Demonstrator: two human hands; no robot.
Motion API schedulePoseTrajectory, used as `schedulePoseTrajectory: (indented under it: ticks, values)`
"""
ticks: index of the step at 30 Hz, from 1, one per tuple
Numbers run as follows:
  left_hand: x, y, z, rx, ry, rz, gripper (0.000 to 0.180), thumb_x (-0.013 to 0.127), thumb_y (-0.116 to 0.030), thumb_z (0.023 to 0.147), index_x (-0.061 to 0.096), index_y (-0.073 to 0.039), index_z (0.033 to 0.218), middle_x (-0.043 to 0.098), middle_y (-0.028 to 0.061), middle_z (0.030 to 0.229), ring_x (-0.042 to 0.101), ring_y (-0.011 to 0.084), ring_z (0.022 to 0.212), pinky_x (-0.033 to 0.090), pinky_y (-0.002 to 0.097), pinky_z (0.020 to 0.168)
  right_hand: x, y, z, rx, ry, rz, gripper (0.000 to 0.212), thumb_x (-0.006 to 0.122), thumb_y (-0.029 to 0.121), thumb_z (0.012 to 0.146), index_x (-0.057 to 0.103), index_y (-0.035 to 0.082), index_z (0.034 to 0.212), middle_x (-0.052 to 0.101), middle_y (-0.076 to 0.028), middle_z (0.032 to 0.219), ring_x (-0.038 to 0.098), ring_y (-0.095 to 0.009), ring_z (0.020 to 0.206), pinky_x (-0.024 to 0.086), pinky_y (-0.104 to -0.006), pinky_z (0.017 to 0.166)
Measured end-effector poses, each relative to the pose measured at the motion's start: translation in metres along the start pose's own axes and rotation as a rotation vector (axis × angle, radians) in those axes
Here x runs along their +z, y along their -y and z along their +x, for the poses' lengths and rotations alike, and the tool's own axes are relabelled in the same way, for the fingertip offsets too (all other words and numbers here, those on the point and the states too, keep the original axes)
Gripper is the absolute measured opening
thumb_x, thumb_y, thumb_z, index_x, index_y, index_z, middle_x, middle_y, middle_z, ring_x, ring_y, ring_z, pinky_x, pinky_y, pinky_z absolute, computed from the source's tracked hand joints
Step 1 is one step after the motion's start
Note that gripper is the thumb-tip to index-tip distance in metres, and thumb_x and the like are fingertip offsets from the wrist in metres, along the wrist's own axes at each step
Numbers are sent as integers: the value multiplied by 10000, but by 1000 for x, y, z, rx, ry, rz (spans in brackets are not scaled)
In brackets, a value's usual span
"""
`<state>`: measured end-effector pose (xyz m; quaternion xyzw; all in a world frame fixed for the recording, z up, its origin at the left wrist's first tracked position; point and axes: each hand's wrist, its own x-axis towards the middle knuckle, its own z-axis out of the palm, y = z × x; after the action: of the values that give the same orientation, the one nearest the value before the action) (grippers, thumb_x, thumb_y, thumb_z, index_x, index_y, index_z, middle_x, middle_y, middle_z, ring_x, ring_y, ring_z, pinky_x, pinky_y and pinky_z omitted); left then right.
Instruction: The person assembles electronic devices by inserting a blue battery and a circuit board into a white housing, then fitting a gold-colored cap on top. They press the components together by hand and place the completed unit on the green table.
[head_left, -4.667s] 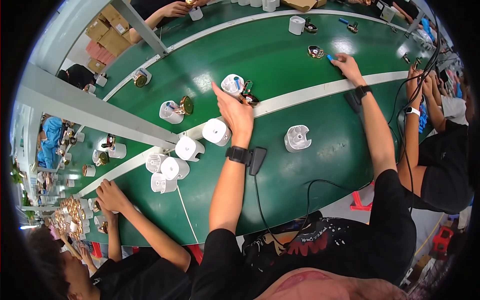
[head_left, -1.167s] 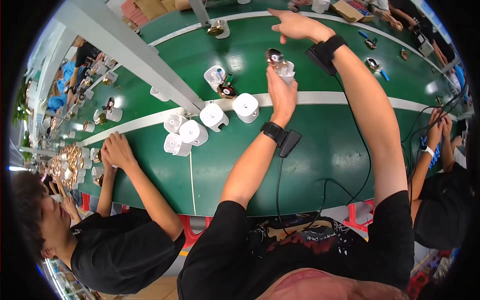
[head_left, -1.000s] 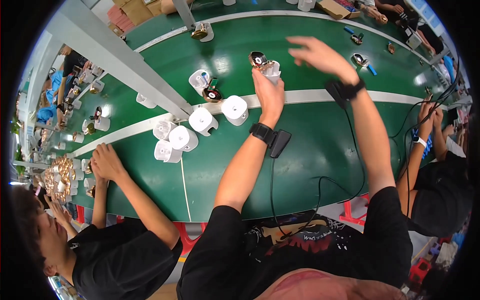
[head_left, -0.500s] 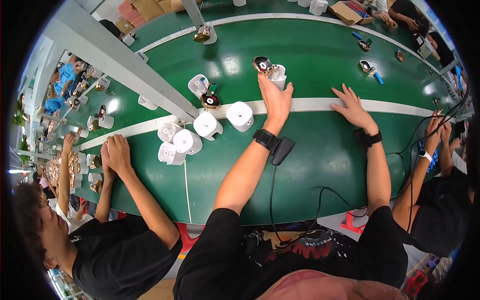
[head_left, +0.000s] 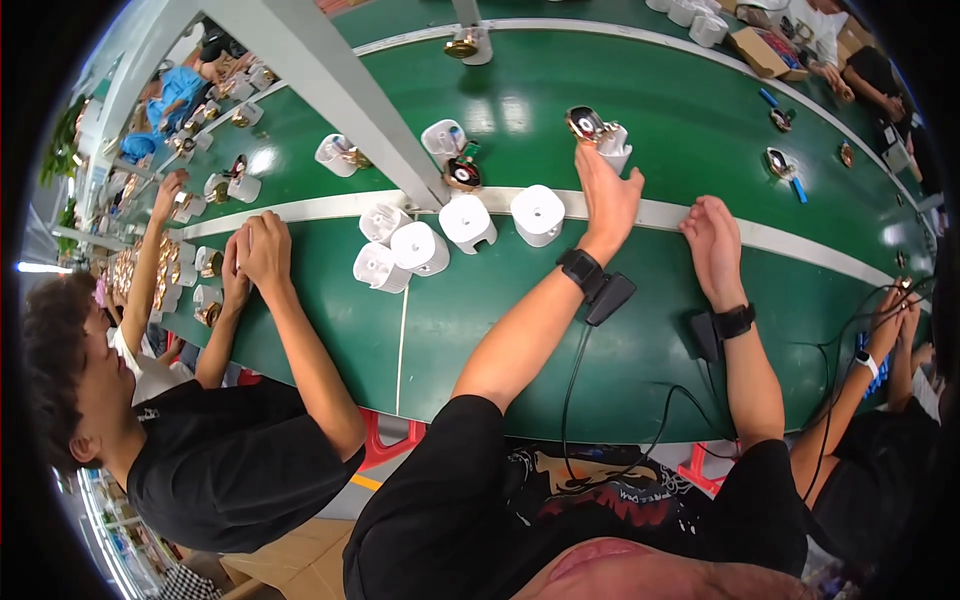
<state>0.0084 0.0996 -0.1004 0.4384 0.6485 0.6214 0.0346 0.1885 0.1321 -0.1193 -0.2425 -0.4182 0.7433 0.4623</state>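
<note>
My left hand (head_left: 608, 200) reaches over the white rail and grips a white plastic housing (head_left: 617, 150) on the green work surface. A round gold-rimmed part with a black face (head_left: 585, 124) sits tilted at the housing's upper left. The fingers curl partly out of sight round the housing, the thumb standing off on the right. My right hand (head_left: 712, 245) is raised near the rail, palm turned inward, fingers up and slightly bent, with nothing in it. White square housings (head_left: 538, 215) stand left of my left forearm, several in a cluster (head_left: 420, 248).
A grey metal post (head_left: 340, 90) rises at the left by an opened housing with a green board (head_left: 462, 165). Round parts with blue pieces (head_left: 780, 165) lie at far right. Cables hang from my wrist bands. Co-workers sit on both sides; one's hands (head_left: 262, 250) are at left.
The whole view has swung, shifting the scene rightward. My right hand has turned from palm down with spread fingers to palm inward with fingers closer together. My left hand stays on the housing.
</note>
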Motion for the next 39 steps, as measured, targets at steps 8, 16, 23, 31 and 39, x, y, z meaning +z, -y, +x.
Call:
schedulePoseTrajectory:
  ticks: [8, 16, 23, 31, 39]
  values:
    - [2, -11, 10, -26, -81, -160, 811, 660, 57, 673, 289, 67, 1394, 445, 190, 1266, 464, 309, 1181, 314, 410, 1098, 2, 21, 0, -480, -142, -1102, 115, 646, 114, 915, 673, 3, 932, 678, -66, 826, 636, -127, 741, 512, -277, 679]
    - [-2, -46, -15, 11, -173, 0, 945, 722, -33, 777, 141, 63, 1516, 242, 280, 1551, 275, 389, 1439, 170, 433, 1205, -79, 61, 22, -414, -781, -20, 403, 573, 12, 888, 532, -28, 1287, 665, -83, 829, 509, -120, 601, 480, -280, 616]
    - [-8, -56, -19, 270, -223, 65, 887, 716, -25, 772, 200, 61, 1488, 241, 273, 1547, 248, 392, 1450, 181, 454, 1198, -86, 67, 19, -378, -634, -476, 413, 560, 49, 904, 559, -22, 1311, 661, -81, 881, 519, -99, 657, 482, -264, 651]
    - [-6, -41, -19, 102, 424, -57, 304, 626, 18, 797, 598, -6, 1098, 612, 184, 1142, 569, 341, 1132, 447, 428, 967, -166, 84, 73, -783, -806, -1608, 411, 669, 173, 846, 633, 33, 1231, 672, -186, 1072, 654, -311, 891, 527, -396, 806]
    - [-55, -76, -34, 543, 449, 144, 237, 614, -9, 719, 630, -27, 955, 634, 143, 953, 593, 308, 922, 458, 430, 825, -180, 92, 94, -452, -439, -1704, 340, 621, 218, 913, 656, 33, 1195, 670, -211, 1132, 633, -383, 1052, 491, -430, 918]
